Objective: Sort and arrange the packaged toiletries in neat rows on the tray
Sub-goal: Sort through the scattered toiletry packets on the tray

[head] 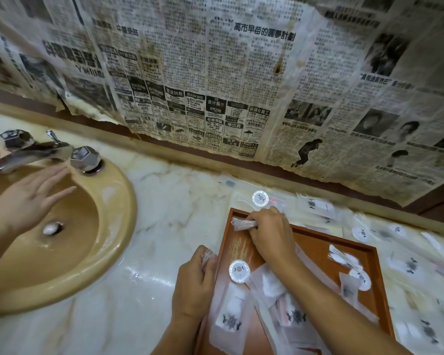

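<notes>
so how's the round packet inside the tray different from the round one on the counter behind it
The round packet in the tray lies on the wooden tray floor beside the left hand; the round packet on the counter lies on marble beyond the tray's far rim. The tray one looks larger, being nearer the camera. Both are white discs with a dark central emblem.

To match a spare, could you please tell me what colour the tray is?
The tray is reddish-brown wood, seen in the head view.

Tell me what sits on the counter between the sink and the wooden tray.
Head view: only bare marble counter between the sink and the tray. The left hand rests at the tray's near-left edge.
</notes>
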Motion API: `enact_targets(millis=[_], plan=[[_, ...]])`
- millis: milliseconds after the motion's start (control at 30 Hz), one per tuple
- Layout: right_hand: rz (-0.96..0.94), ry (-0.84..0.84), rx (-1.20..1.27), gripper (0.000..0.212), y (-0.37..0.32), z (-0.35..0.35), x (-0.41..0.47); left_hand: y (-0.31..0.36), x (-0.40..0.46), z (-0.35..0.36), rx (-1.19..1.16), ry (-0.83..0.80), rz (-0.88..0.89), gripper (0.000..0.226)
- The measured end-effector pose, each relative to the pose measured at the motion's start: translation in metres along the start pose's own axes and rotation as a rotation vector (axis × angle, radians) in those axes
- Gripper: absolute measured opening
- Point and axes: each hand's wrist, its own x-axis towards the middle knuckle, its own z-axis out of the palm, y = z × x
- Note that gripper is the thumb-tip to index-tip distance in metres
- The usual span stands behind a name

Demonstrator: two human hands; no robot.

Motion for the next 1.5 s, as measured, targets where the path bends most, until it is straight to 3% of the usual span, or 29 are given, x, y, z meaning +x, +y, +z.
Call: enact_targets(millis=[200, 433, 567, 767, 900, 1200, 1400, 1500], plan=[[-0.033, 0.061, -0.068, 0.02, 0.004, 0.011, 0.003, -0.001, 0.001, 0.001, -0.001, -0.009, -0.021, 0.035], [-0.068, 0.086, 0.014, 0.019, 0.005, 0.012, 0.0, -0.001, 0.002, 0.002, 0.006, -0.009, -0.019, 0.034], [-0.068, 0.047, 0.116, 0.008, 0.003, 0.005, 0.0, -0.001, 0.0, 0.001, -0.004, -0.004, -0.031, 0.035], [-0.036, -0.187, 0.391, 0.018, 0.005, -0.022, -0.004, -0.002, 0.0, 0.002, 0.006, 0.005, -0.035, 0.033], [0.014, -0.338, 0.467, 0.012, 0.01, -0.032, -0.003, -0.001, 0.0, 0.002, -0.003, 0.005, -0.029, 0.035], [0.078, -0.489, 0.66, 0.038, 0.013, -0.045, -0.005, -0.002, 0.001, 0.002, -0.01, 0.005, -0.033, 0.033], [0.247, -0.582, 0.89, 0.057, 0.012, -0.044, 0.0, -0.003, 0.001, 0.002, -0.02, 0.008, -0.037, 0.03], [0.216, -0.545, 0.918, 0.039, 0.015, -0.043, -0.002, -0.002, 0.001, 0.002, -0.025, 0.01, -0.043, 0.028]])
